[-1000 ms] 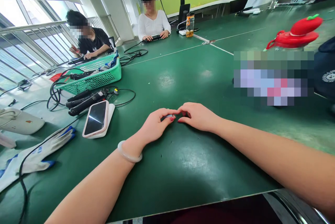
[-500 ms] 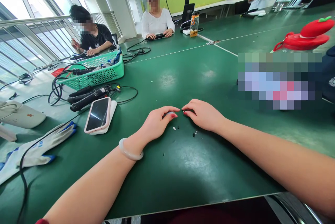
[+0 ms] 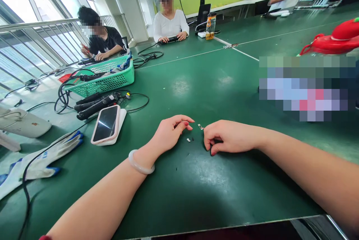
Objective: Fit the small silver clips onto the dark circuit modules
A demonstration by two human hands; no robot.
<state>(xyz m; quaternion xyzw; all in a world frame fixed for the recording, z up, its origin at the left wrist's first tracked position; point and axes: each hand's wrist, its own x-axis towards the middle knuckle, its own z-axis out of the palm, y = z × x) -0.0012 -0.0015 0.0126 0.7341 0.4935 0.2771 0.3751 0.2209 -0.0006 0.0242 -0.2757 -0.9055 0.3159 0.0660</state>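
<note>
My left hand (image 3: 169,132) rests on the green table, its fingers loosely bent and apart, with nothing seen in them. My right hand (image 3: 228,137) is turned down, thumb and fingertips close together at the tabletop. Whatever they pinch, if anything, is hidden. Between the hands lies a small flat metal-looking piece (image 3: 200,126), close to the right knuckles. A tiny white bit (image 3: 188,140) and a tiny black bit (image 3: 192,139) lie below the left fingertips.
On the left are a phone (image 3: 106,123), black handheld devices (image 3: 98,105) with cables, a green basket (image 3: 106,79) and a work glove (image 3: 47,157). A red-lidded container (image 3: 333,43) stands right. Two people sit across the table; another person's arm is at the far right.
My right hand has moved right and toward me, over where small dark bits lay. My left fingers have loosened, and the flat metal-looking piece now shows between the hands.
</note>
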